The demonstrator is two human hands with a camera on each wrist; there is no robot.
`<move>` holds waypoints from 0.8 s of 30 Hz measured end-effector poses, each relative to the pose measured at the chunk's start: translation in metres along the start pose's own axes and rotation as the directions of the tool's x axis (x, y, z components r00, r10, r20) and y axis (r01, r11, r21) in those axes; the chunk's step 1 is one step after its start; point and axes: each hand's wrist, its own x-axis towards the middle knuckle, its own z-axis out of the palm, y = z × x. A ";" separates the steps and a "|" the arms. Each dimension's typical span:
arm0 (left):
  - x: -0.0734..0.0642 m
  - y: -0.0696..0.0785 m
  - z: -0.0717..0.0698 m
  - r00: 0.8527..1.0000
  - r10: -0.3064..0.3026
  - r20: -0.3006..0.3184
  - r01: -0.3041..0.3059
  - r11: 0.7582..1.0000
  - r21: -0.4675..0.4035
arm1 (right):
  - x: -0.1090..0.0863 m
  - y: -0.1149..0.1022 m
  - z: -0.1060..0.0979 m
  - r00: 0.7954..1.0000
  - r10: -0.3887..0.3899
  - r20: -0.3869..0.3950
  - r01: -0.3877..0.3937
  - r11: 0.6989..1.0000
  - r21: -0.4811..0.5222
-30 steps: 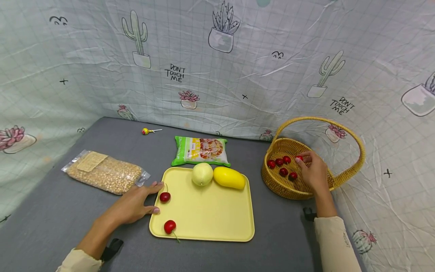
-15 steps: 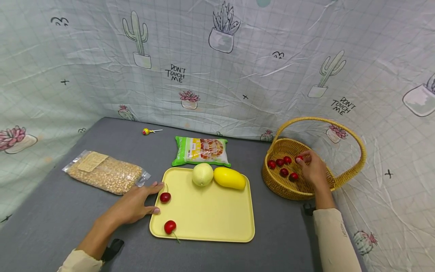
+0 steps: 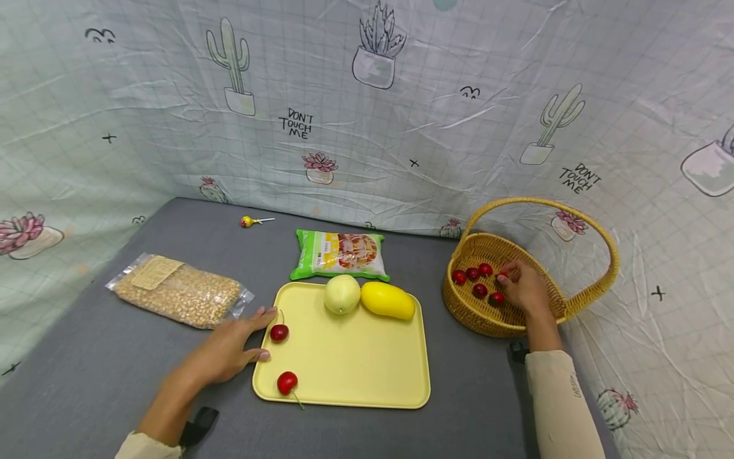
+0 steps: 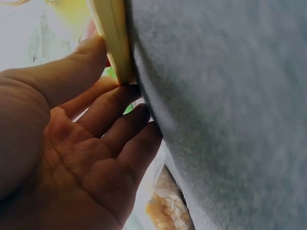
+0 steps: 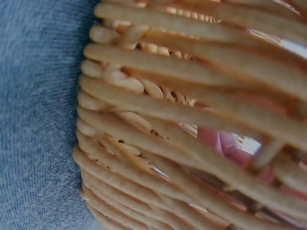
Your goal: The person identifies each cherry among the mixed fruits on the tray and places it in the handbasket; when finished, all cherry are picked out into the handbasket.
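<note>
In the head view, my left hand [image 3: 232,344] rests at the left edge of a yellow tray [image 3: 344,376]. Its thumb and index finger are spread apart, tips on the rim; the left wrist view shows the other fingers [image 4: 136,143] low beside the tray. Two stemmed cherries, one upper [image 3: 279,333] and one lower [image 3: 287,382], lie along the tray's left side. My right hand [image 3: 526,290] reaches into a wicker basket [image 3: 482,324], pinching a red cherry [image 3: 503,276] that the fingers partly cover. Several more cherries [image 3: 480,291] lie there. Basket weave hides most of that hand in the right wrist view.
A pale green round fruit [image 3: 342,294] and a yellow mango [image 3: 387,301] sit at the tray's back edge. Behind lies a green-and-white food packet [image 3: 344,255]. Leftward are a bag of kernels [image 3: 180,293] and a lollipop [image 3: 248,221]. The basket's tall handle [image 3: 610,255] arches upward.
My right hand has shifted slightly toward the near side inside the basket, and the pinched cherry has moved with it. My left hand stays at the tray's edge.
</note>
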 end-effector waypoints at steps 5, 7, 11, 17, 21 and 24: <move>-0.002 0.003 0.002 1.000 -0.004 -0.010 0.003 0.999 -0.033 | 0.000 0.000 0.001 1.000 0.013 0.006 -0.013 1.000 -0.016; -0.003 0.004 0.002 1.000 -0.005 -0.016 0.004 0.999 -0.043 | 0.000 0.001 0.001 1.000 0.013 0.000 -0.013 1.000 -0.024; -0.003 0.005 0.003 1.000 -0.008 -0.028 0.007 0.998 -0.061 | 0.000 0.003 0.001 1.000 0.014 -0.016 -0.014 1.000 -0.027; -0.004 0.007 0.003 0.999 -0.018 -0.037 0.015 0.996 -0.084 | -0.001 0.003 0.000 0.999 0.025 -0.037 -0.025 1.000 -0.018; -0.004 0.007 0.004 0.999 -0.025 -0.036 0.022 0.995 -0.096 | -0.004 0.001 0.000 0.995 0.014 -0.095 -0.013 1.000 0.010; -0.004 0.007 0.004 0.999 -0.029 -0.040 0.025 0.995 -0.097 | -0.006 -0.002 0.000 0.983 -0.024 -0.179 0.035 0.998 0.057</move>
